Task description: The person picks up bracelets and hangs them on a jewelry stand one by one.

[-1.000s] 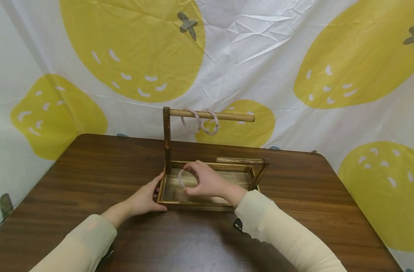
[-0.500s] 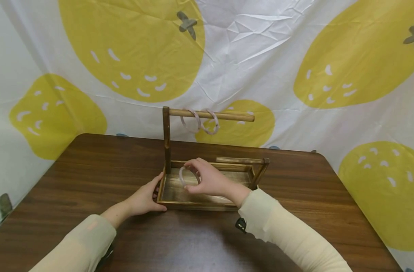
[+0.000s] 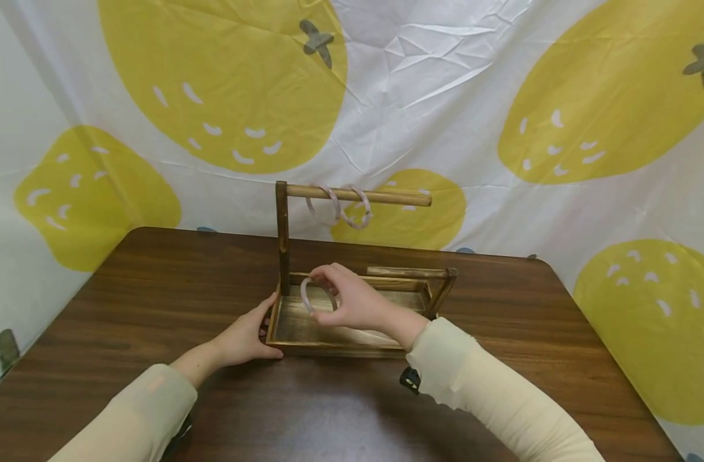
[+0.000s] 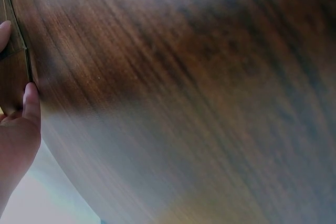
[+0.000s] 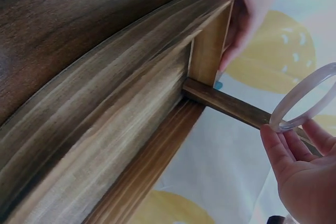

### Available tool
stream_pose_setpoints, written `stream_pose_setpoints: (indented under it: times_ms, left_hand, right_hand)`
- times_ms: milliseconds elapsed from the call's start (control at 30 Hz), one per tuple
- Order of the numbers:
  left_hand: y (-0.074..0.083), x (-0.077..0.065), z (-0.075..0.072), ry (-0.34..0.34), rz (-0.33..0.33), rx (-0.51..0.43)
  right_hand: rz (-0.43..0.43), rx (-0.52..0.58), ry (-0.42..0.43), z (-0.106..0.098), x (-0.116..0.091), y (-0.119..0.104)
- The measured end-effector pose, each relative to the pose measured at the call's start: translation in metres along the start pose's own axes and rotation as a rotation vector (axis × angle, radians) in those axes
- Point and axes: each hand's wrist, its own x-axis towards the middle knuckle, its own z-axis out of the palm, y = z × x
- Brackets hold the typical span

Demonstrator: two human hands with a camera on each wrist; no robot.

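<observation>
My right hand pinches a pale, marbled bangle between thumb and fingers, above the left part of a wooden stand's tray. The right wrist view shows this bangle tilted at the fingertips, apart from the stand. My left hand grips the tray's left end, thumb at the front corner and fingers along the side. Two more bangles, a left one and a right one, hang on the stand's upper bar. In the left wrist view only part of my left hand shows.
The upper bar's post rises at the tray's left end, and its right end is free. A shorter, lower bar runs leftward from a post at the right. A lemon-print cloth hangs behind the brown table.
My right hand has risen slightly with the bangle, which has turned to show more of its ring. The left hand stays at the tray's end, and the hanging bangles have not moved.
</observation>
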Motion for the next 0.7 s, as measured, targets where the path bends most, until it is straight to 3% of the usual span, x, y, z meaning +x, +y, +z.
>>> stream_pose_setpoints:
  times_ms: [700]
  left_hand:
    - [0.0, 0.0, -0.001, -0.008, -0.017, -0.002]
  right_hand:
    - [-0.021, 0.075, 0.019, -0.018, -0.006, -0.013]
